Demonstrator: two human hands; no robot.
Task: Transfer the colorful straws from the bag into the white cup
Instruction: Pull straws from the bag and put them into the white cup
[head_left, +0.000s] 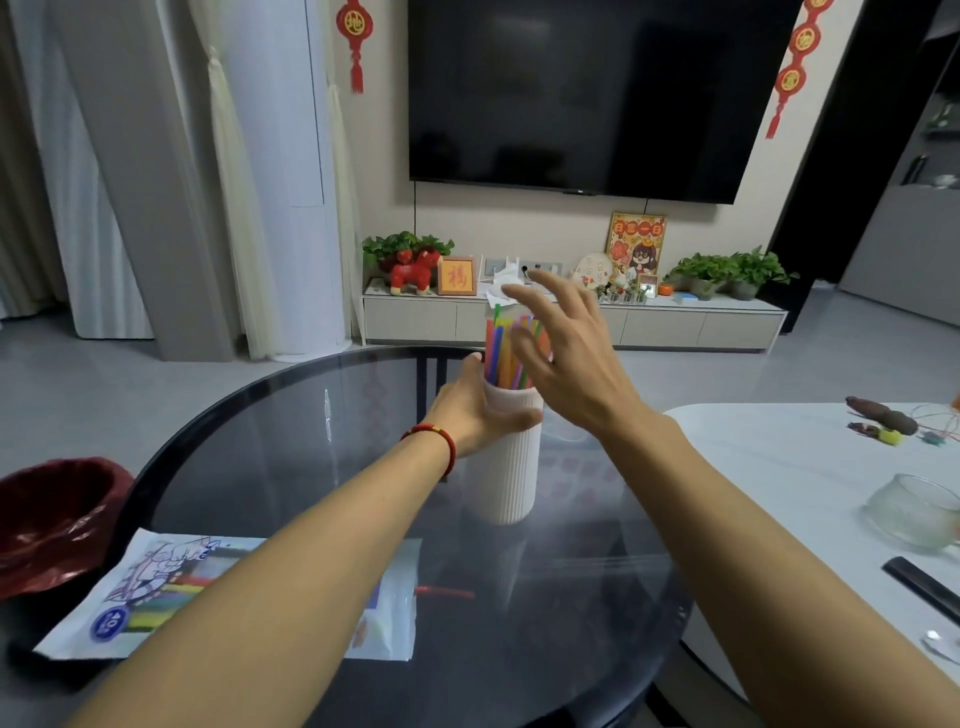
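Bench (322, 467): round, dark glass top with a black rim.
White cup (506, 467): tall, ribbed, upright near the middle of the bench.
Colorful straws (506, 348): standing bunched inside the white cup, tips well above its rim — green, orange, yellow, blue, purple among them.
Left hand (480, 410): wrapped around the upper part of the white cup, thumb across the front, fingers behind; red bracelet (436, 441) at the wrist.
Right hand (566, 358): fingers spread and loose, holding nothing, raised just beside the straw tops and partly in front of them; contact with the straws cannot be told.
Bag (145, 587): printed plastic, flat on the near left of the bench, partly under the left forearm — well apart from the cup.
Glass bowl (914, 512): on the white table to the right.
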